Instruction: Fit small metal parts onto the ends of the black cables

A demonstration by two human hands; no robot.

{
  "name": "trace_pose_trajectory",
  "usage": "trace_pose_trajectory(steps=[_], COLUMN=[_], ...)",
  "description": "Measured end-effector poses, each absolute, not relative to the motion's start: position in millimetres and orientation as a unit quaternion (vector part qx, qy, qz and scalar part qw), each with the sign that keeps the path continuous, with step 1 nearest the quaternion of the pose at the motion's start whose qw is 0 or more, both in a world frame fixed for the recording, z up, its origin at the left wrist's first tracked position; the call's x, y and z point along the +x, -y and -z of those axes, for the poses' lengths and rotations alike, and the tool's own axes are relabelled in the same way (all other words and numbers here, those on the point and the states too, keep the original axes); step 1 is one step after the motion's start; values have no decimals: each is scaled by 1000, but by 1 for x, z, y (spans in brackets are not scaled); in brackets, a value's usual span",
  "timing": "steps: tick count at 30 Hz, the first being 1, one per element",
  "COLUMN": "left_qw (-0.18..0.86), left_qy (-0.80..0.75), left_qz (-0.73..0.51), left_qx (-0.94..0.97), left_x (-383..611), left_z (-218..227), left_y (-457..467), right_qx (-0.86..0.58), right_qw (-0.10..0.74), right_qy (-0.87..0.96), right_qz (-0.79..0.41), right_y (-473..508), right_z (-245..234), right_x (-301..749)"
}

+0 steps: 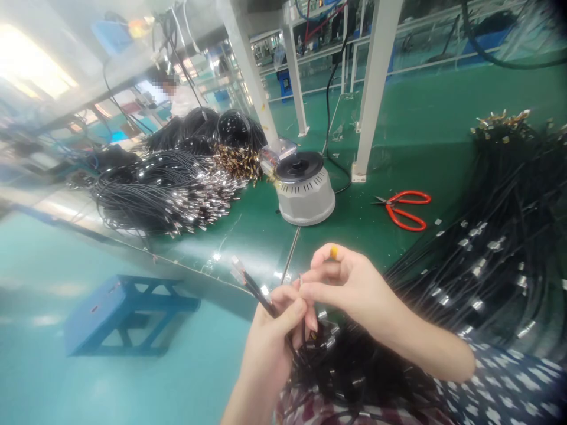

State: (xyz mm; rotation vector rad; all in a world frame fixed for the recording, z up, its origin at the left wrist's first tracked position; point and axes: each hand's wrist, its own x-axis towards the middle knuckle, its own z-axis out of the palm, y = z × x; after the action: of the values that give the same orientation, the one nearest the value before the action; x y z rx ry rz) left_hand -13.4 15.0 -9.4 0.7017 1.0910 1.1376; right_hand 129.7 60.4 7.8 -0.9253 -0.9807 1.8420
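Several black cables (257,290) with pale, shiny ends are gripped in my left hand (275,330), their tips pointing up and left. My right hand (345,283) meets it at the fingertips, thumb and forefinger pinched on a small, light-coloured cable end (302,280) too small to make out fully. A bit of yellow tape (333,252) sticks to a right fingertip. Below both hands, a loose heap of black cables (367,360) with silvery tags lies over my lap. Scissors with red handles (405,209) rest on the green table (248,236) beyond my right hand.
A grey round device with a black top (306,198) stands ahead, near white table legs (370,100). Bundled black cables (155,189) with metal ends lie at the left, and another big bundle (500,236) at the right. A blue stool (110,313) is on the floor. A person (179,97) is in the background.
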Motion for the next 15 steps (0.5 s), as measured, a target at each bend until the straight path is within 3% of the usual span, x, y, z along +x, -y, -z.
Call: trace_pose_trajectory(steps=[5, 15], left_qw=[565, 406], left_qy=[-532, -614], left_qz=[-537, -554], left_qx=[331, 389], left_x=[-8, 2], left_z=[9, 12], left_y=[-12, -6], right_qx=[-425, -438], right_qw=[453, 466], right_qy=[424, 445], right_qz=[-660, -627], right_y=[-57, -59], right_z=[-13, -11], right_x=[128, 124])
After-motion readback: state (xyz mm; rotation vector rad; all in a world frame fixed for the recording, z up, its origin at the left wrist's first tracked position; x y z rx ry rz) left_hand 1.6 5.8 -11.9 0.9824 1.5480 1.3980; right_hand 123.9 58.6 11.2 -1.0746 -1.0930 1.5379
